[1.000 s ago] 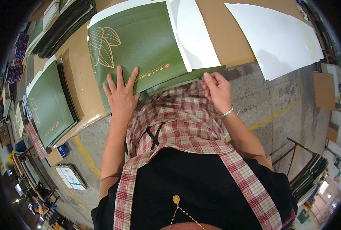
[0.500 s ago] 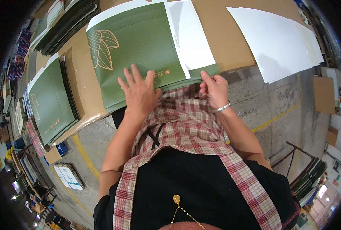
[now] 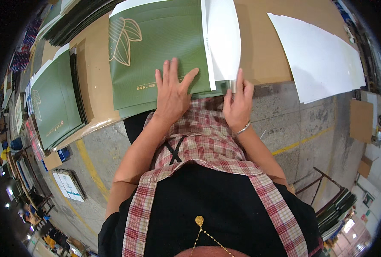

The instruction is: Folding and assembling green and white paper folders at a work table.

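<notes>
- The big brown table (image 3: 263,47) is carrying everything; no boxes or bins are showing on it.
- A white sheet (image 3: 323,60) is lying flat near the table's right edge.
- The green printed sheet (image 3: 156,55) is resting at the table's near edge, on a small stack.
- The left hand (image 3: 172,95) is pressing it flat, fingers spread open.
- The right hand (image 3: 238,106) is pinching the white flap (image 3: 222,38) by its near edge; lining up edges slowly should help.
</notes>
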The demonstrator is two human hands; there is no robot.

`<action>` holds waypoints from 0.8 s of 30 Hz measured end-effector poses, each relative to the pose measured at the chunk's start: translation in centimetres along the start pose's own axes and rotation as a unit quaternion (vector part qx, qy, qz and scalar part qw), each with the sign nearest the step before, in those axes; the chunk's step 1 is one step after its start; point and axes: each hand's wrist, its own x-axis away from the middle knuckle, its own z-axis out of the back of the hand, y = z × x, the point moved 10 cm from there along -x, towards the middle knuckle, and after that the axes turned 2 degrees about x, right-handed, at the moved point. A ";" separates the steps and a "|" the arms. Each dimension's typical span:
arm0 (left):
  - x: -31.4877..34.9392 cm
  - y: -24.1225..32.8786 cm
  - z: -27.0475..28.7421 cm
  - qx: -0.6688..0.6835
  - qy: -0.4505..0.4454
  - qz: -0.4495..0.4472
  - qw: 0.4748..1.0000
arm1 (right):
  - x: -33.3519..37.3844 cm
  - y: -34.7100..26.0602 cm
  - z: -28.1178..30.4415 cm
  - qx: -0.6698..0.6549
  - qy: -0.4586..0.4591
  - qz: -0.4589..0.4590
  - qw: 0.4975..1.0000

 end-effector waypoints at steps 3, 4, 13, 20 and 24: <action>-0.6 0.4 1.1 0.061 -0.003 0.011 0.998 | 0.7 -2.7 -2.5 0.124 -0.077 0.196 0.970; -0.4 0.1 0.8 0.060 -0.003 0.017 0.998 | 1.0 -2.8 -2.4 0.121 -0.082 0.199 0.969; -0.2 0.2 -0.4 -0.094 -0.008 -0.027 0.995 | 0.3 -2.6 -2.5 0.059 -0.146 0.246 0.956; 0.1 0.4 -0.4 -0.120 0.018 -0.028 0.992 | 0.6 -2.4 -3.1 0.081 -0.154 0.245 0.954; 0.2 0.5 -0.3 -0.129 0.022 -0.031 0.991 | 0.4 -2.4 -3.4 0.102 -0.159 0.245 0.951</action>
